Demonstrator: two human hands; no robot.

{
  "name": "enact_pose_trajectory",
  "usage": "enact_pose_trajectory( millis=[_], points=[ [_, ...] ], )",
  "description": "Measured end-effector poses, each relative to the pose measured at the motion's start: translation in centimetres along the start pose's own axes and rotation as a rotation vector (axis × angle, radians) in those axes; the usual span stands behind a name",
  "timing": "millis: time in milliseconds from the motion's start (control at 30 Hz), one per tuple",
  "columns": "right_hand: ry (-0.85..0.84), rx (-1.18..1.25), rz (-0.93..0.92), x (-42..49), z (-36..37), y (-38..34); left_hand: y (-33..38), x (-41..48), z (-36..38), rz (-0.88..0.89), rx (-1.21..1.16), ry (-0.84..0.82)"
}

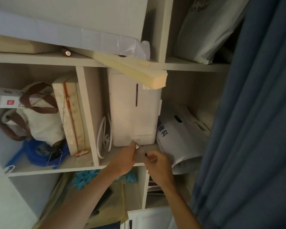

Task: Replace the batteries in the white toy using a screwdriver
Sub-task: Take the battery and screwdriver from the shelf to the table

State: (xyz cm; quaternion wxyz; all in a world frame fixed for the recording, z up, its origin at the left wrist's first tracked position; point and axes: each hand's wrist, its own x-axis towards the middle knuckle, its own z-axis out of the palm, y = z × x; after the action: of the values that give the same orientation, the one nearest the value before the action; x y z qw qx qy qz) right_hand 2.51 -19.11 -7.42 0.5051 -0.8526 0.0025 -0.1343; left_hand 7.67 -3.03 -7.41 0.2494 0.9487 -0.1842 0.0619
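At lower centre, my left hand [128, 158] pinches a small shiny object [137, 146]; my right hand [157, 164] curls around a thin dark-tipped tool [145, 154].

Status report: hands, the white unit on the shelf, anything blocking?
Both hands at shelf edge: left hand pinching something small and shiny, right hand beside it. White unit upright. Foam block overhangs above.

A white appliance [134, 109] is stood upright in the middle shelf [119, 156] compartment, with a coiled white cable [104, 138] just beside it. A foam block [139, 71] is tilted across its top. A canvas bag [38, 116] and a blue hose [40, 154] are kept in the left compartment. A blue curtain [254, 113] is hung at the right.
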Motion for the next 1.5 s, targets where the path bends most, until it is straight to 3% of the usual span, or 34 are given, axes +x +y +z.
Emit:
enact_pose_trajectory(
  millis=[100, 267, 467, 600, 800, 1033, 1267, 1500],
  points=[
    [-0.061, 0.129, 0.005, -0.6, 0.3, -1.4, 0.1, -3.4, -2.4, -0.059, -0.490, 0.134],
    [-0.200, 0.251, -0.120, -2.2, 5.4, -6.9, -2.8, -11.0, -8.3, -0.151, -0.702, 0.376],
    [-0.444, 0.380, -0.383, -8.2, 14.0, -15.9, -8.6, -24.6, -15.8, -0.327, -0.667, 0.621],
    [-0.623, 0.444, -0.452, -14.9, 20.3, -22.0, -10.5, -35.3, -19.6, -0.449, -0.558, 0.743],
    [-0.903, 0.583, -0.532, -29.9, 29.7, -32.5, -12.1, -52.4, -25.8, -0.579, -0.385, 0.918],
    [-1.119, 0.630, -0.645, -47.1, 40.3, -40.8, -14.7, -74.1, -31.7, -0.787, -0.239, 1.128],
    [-1.255, 0.670, -0.673, -59.0, 48.4, -47.7, -18.0, -85.3, -36.5, -0.951, -0.100, 1.230],
    [-1.373, 0.613, -0.707, -65.5, 60.8, -54.2, -26.2, -95.4, -41.3, -1.078, -0.084, 1.365]
  ],
)
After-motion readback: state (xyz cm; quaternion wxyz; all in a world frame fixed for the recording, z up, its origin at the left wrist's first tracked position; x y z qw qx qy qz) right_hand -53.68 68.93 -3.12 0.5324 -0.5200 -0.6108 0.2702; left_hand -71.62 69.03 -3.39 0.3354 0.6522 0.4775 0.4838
